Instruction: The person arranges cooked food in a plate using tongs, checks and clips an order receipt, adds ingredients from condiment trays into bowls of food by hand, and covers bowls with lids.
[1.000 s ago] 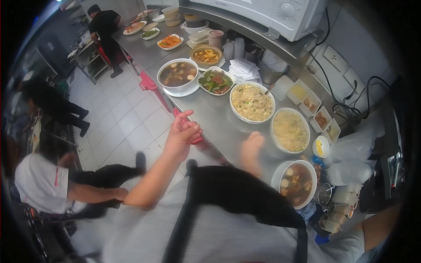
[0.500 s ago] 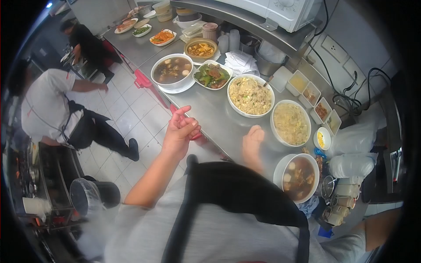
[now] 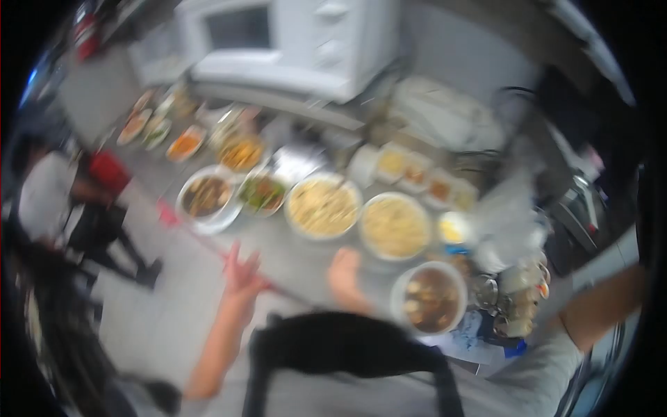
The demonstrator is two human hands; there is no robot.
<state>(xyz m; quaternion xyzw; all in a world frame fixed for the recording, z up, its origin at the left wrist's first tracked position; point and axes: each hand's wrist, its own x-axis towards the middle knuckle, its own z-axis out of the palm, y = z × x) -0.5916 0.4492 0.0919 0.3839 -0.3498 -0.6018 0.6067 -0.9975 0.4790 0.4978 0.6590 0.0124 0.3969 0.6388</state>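
My left hand is raised at the counter's front edge, fingers apart and nothing seen in it. What appears to be my right hand is over the metal counter, its fingers smeared and its forearm partly hidden behind my black apron. Just beyond it are a bowl of fried rice and a bowl of pale yellow food. To its right stands a bowl of brown soup. Another soup bowl and a dish of green vegetables are farther left.
Topping tubs line the back, below a white oven-like appliance. Plastic bags and containers crowd the right side. A bare arm reaches the right edge. A person in a pale shirt is at the left.
The view has tilted up and turned right, with blur, so the dishes appear farther left. The fingers of my left hand have spread apart. The white appliance shows more fully.
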